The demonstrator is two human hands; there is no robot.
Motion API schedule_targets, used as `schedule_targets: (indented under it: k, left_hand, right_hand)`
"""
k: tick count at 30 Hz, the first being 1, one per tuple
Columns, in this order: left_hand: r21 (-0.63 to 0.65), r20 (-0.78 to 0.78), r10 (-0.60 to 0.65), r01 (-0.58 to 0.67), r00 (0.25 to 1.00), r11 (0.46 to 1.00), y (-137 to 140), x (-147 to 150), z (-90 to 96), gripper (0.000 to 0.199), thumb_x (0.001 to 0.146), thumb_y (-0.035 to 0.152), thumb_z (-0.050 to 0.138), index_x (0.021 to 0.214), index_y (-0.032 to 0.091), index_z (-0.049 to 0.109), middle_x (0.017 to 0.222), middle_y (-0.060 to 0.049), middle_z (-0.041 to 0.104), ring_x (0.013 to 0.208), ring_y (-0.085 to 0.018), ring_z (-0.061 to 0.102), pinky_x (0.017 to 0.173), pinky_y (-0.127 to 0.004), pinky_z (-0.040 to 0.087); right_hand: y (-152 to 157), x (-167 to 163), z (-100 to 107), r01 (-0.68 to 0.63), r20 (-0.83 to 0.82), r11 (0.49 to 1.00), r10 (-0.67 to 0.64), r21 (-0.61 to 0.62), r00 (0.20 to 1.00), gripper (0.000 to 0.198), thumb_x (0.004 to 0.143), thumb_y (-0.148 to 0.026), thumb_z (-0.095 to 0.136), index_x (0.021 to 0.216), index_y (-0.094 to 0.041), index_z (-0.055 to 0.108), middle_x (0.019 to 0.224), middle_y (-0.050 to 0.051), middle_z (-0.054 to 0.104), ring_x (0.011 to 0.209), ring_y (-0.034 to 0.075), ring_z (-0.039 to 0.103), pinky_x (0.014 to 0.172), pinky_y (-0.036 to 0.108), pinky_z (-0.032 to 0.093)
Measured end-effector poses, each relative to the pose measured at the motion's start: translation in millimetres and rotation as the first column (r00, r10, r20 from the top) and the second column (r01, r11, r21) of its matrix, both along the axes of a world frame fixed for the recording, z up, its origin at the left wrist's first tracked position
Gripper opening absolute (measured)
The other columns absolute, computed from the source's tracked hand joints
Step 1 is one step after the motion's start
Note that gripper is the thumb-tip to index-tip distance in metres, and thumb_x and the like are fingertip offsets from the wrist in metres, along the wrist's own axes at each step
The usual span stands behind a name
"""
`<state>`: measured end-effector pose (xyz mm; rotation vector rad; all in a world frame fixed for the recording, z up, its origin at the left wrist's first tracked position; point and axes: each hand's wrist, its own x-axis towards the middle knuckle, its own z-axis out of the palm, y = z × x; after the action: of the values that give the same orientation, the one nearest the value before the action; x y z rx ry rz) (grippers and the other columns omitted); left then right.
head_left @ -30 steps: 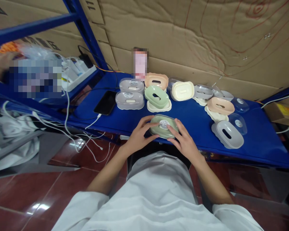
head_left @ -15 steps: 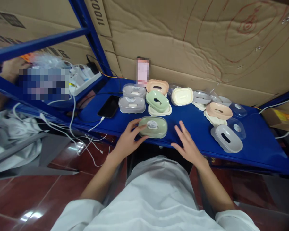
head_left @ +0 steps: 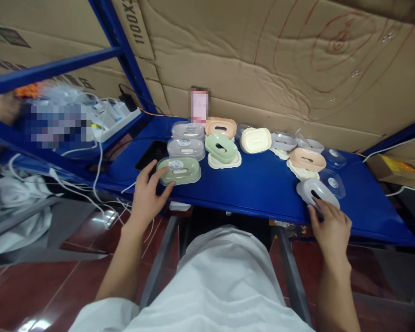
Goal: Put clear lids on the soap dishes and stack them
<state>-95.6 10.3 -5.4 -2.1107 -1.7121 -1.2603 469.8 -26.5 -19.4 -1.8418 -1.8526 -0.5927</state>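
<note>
On the blue shelf (head_left: 262, 184) stood three closed soap boxes under clear lids: one green (head_left: 178, 170), two grey (head_left: 185, 148). Right of these lay loose parts: one green insert (head_left: 221, 147), two peach inserts (head_left: 307, 159), one cream insert (head_left: 255, 139), one grey insert (head_left: 317, 192). Two hands were present, left (head_left: 147, 196) and right (head_left: 330, 228).
</note>
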Motion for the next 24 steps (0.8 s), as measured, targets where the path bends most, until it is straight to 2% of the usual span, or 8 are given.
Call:
schedule_targets:
  k: [3,5,8,11,15,19,21,24]
  left_hand:
    - [0.165,0.006,0.006,-0.007,1.0,0.986,-7,33,7.7,0.039,0.097,0.026,0.068,0.136,0.03,0.064,0.148,-0.013,0.059,0.14,-0.036,0.058,0.117,-0.061,0.048]
    - [0.199,-0.027,-0.106,0.109,0.994,0.974,-14,61,13.5,0.043,0.097,0.022,0.066,0.138,0.035,0.063,0.138,-0.01,0.065,0.131,-0.033,0.064,0.115,-0.058,0.051]
    - [0.045,-0.133,-0.332,0.34,0.934,0.939,-12,101,18.2,0.05,0.101,0.021,0.057,0.148,0.036,0.057,0.138,-0.009,0.068,0.13,-0.031,0.066,0.115,-0.055,0.051]
    - [-0.117,-0.15,-0.369,0.354,0.917,0.928,12,127,15.6,0.049,0.106,0.029,0.051,0.154,0.028,0.051,0.152,-0.015,0.06,0.143,-0.033,0.057,0.119,-0.056,0.047]
    - [-0.179,-0.181,-0.299,0.267,0.937,0.947,54,139,3.2,0.052,0.106,0.039,0.055,0.152,0.016,0.053,0.151,-0.023,0.058,0.142,-0.04,0.055,0.115,-0.06,0.047]
    - [-0.212,-0.201,-0.336,0.294,0.92,0.932,57,139,-8.7,0.039,0.106,0.032,0.053,0.142,0.019,0.062,0.133,-0.018,0.068,0.127,-0.035,0.064,0.106,-0.053,0.052]
    - [-0.202,-0.214,-0.352,0.311,0.911,0.929,44,137,-10.0,0.034,0.106,0.028,0.053,0.137,0.022,0.067,0.129,-0.014,0.07,0.123,-0.032,0.066,0.103,-0.05,0.053]
    - [-0.171,-0.222,-0.354,0.321,0.909,0.931,24,131,-5.5,0.027,0.107,0.027,0.053,0.127,0.023,0.072,0.12,-0.011,0.073,0.114,-0.029,0.069,0.096,-0.046,0.055]
  right_hand:
    - [6,-13,-17,-0.131,-0.048,0.99,0.128,-0.053,0.991,0.043,0.107,-0.046,0.051,0.14,-0.024,0.069,0.131,0.015,0.074,0.124,0.033,0.065,0.111,0.055,0.04]
    - [14,-35,-19,-0.26,-0.072,0.962,0.254,-0.086,0.964,0.041,0.107,-0.043,0.052,0.142,-0.027,0.068,0.133,0.012,0.074,0.127,0.032,0.065,0.115,0.056,0.037]
    - [32,-73,-11,-0.446,-0.104,0.885,0.436,-0.131,0.894,0.041,0.108,-0.04,0.052,0.145,-0.03,0.065,0.137,0.009,0.073,0.13,0.03,0.064,0.119,0.055,0.035]
    - [51,-104,1,-0.539,-0.113,0.829,0.528,-0.148,0.842,0.04,0.109,-0.039,0.05,0.145,-0.03,0.065,0.138,0.008,0.073,0.13,0.028,0.065,0.12,0.054,0.034]
    - [63,-123,10,-0.475,-0.114,0.875,0.465,-0.088,0.878,0.041,0.111,-0.034,0.045,0.147,-0.027,0.063,0.141,0.012,0.071,0.133,0.03,0.062,0.121,0.057,0.031]
    - [63,-127,10,-0.428,-0.151,0.901,0.414,-0.072,0.897,0.049,0.11,-0.03,0.043,0.158,-0.027,0.051,0.16,0.013,0.056,0.149,0.033,0.048,0.125,0.063,0.025]
    - [67,-137,11,-0.491,-0.163,0.864,0.472,-0.11,0.866,0.051,0.11,-0.031,0.044,0.162,-0.029,0.047,0.165,0.01,0.051,0.154,0.033,0.042,0.126,0.062,0.026]
    - [84,-172,18,-0.624,-0.139,0.761,0.608,-0.175,0.781,0.052,0.111,-0.033,0.043,0.163,-0.03,0.044,0.166,0.007,0.049,0.155,0.031,0.04,0.127,0.058,0.028]
